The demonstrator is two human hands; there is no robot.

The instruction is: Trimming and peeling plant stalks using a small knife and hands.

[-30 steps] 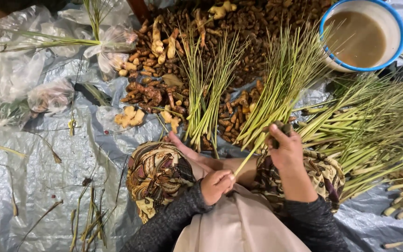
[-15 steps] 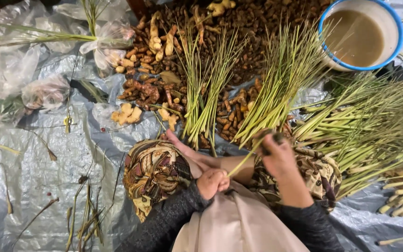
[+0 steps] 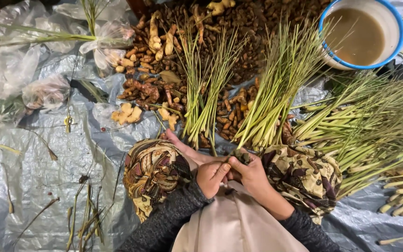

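Note:
My left hand (image 3: 213,176) and my right hand (image 3: 250,173) meet in front of me, between my knees, which are covered in patterned cloth (image 3: 152,172). Both close around the base of a lemongrass bundle (image 3: 276,93) that fans up and away from me. A second lemongrass bundle (image 3: 206,88) lies just left of it, untouched. My bare foot (image 3: 183,145) shows under the left hand.
A heap of brown roots and ginger (image 3: 164,51) fills the top middle. A blue-rimmed bowl of murky water (image 3: 361,32) stands top right. Loose lemongrass stalks (image 3: 374,126) pile at the right. Plastic bags (image 3: 47,91) and trimmings (image 3: 85,214) lie on the grey tarp (image 3: 33,163).
My right hand has come down and left from the raised bundle to meet my left hand. The base of the bundle has come with it.

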